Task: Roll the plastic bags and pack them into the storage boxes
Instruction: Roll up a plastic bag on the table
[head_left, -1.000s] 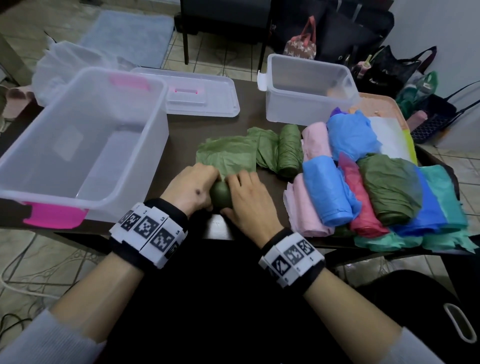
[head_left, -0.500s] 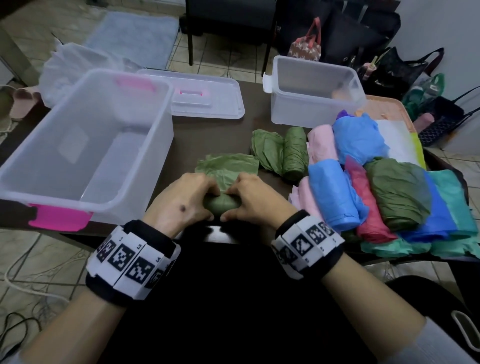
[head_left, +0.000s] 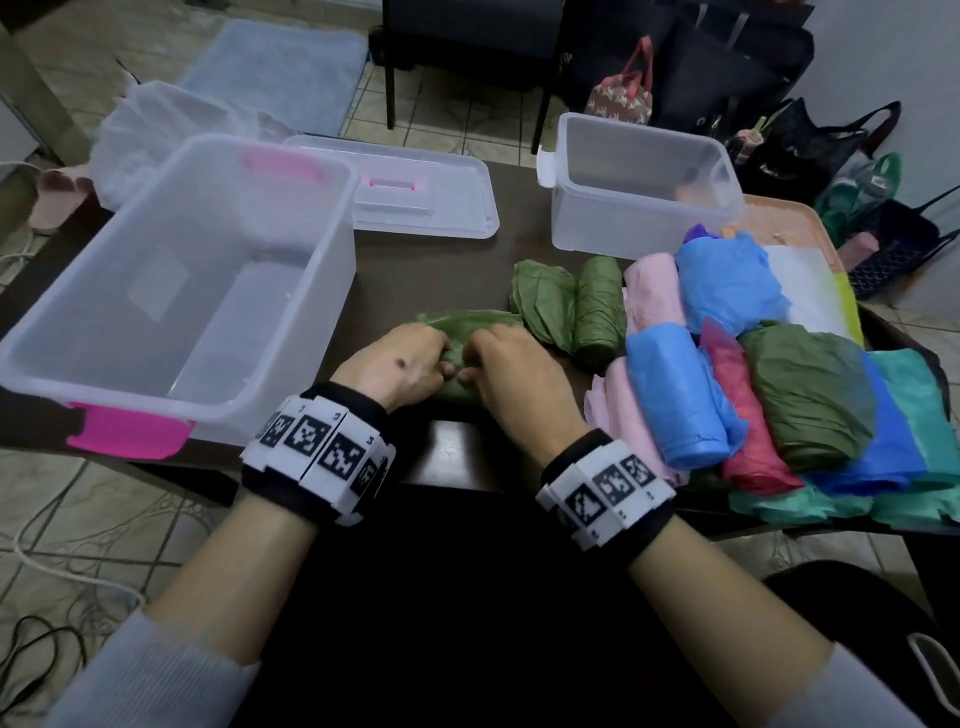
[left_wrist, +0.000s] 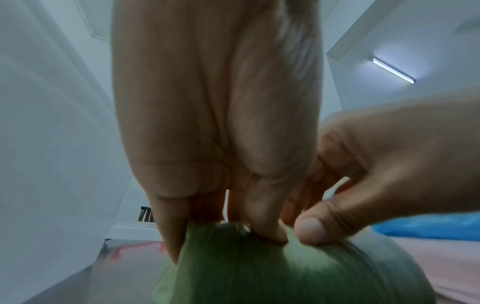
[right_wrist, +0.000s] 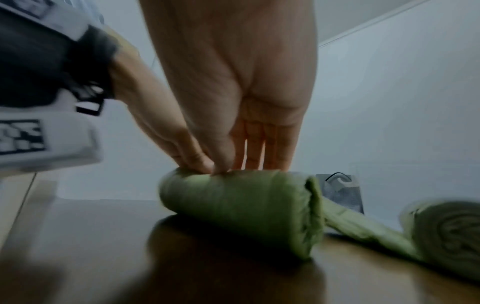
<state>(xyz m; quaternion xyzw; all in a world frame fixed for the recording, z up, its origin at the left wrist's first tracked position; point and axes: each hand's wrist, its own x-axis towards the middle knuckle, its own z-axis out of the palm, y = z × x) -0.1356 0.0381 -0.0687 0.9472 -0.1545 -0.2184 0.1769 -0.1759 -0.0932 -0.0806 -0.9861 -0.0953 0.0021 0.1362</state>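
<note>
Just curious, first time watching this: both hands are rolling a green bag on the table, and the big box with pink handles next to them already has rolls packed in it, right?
Not quite. Both hands, left hand and right hand, are rolling the green bag on the table, but the head view shows the big box with pink handles holding no rolls.

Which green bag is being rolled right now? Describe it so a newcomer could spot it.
Start at the big clear box with pink handles on the left of the table. Just right of it, near the table's front edge, both hands meet on a light green roll. Unlike the two green rolls farther back, it lies crosswise under the left hand and right hand, with a flat unrolled tail beyond the fingers.
</note>
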